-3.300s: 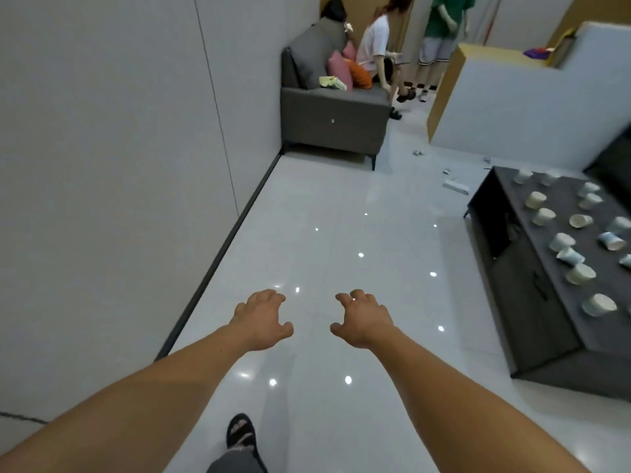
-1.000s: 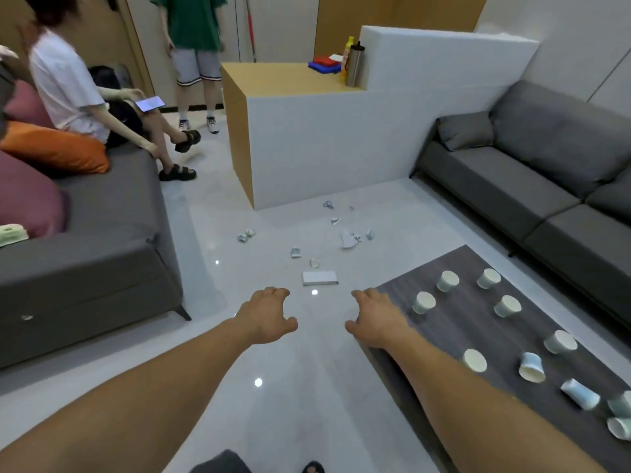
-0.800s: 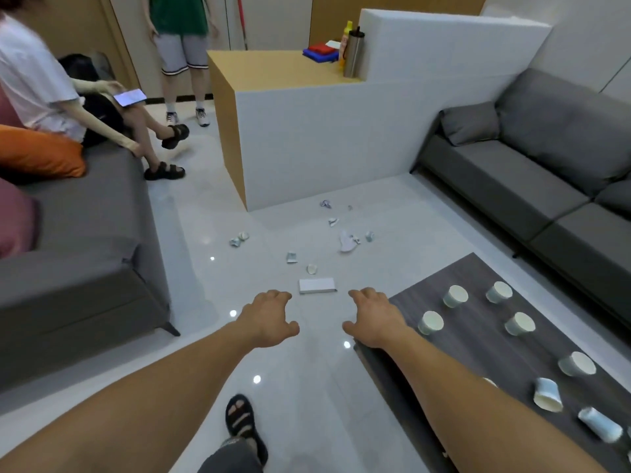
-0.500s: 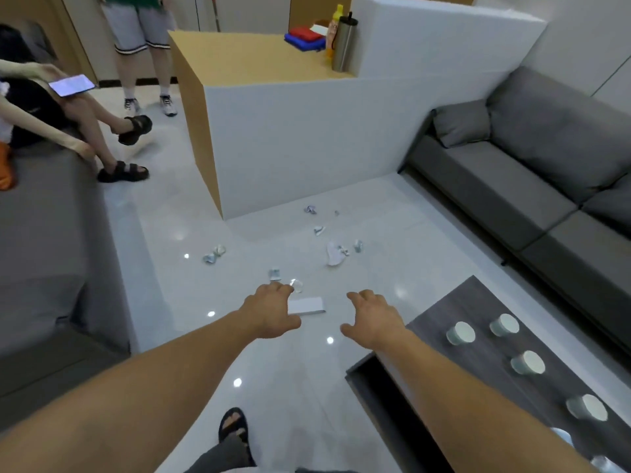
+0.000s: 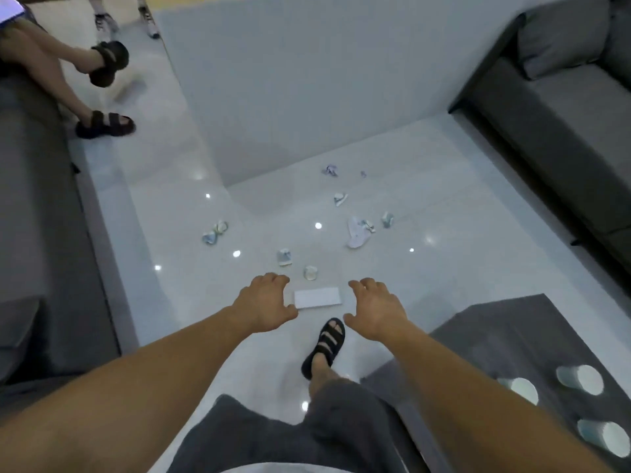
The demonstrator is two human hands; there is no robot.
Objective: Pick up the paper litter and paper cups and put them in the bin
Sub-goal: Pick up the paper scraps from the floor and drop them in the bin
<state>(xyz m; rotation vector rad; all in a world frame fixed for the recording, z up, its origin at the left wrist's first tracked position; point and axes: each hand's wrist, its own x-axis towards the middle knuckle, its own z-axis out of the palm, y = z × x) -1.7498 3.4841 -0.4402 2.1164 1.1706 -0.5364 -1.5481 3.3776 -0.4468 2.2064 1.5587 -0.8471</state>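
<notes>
You have stepped forward and tipped your head down since half a second ago: the top of the white partition [image 5: 307, 80] has left the view, the litter lies nearer, and your sandalled foot [image 5: 326, 343] now stands at 6 o'clock from the flat white card [image 5: 317, 297].

Your left hand [image 5: 263, 305] and right hand [image 5: 375, 310] reach out palm down, side by side, the card showing between them. The fingers [image 5: 273, 278] of both hands are spread and loosely bent, and they hold nothing. Your left thumb lies just beside the card's left edge in the view; whether it touches cannot be told.

The paper litter lies on the glossy floor [image 5: 170, 216] ahead of you. Two crumpled scraps [image 5: 283, 257] sit just past the card at 12 o'clock. A pair of scraps [image 5: 214, 232] lies at 10 o'clock. A larger torn piece [image 5: 356, 230] lies at 1 o'clock with smaller bits around it, and more scraps [image 5: 330, 170] lie farther on toward the partition's foot.

Three paper cups [image 5: 519, 390] lie on the dark table [image 5: 512, 322] at your 4 o'clock. One grey sofa [image 5: 563, 107] runs along 2 o'clock and another [image 5: 30, 199] along 9 o'clock, where a seated person's sandalled feet [image 5: 104, 122] rest at 10 o'clock.
</notes>
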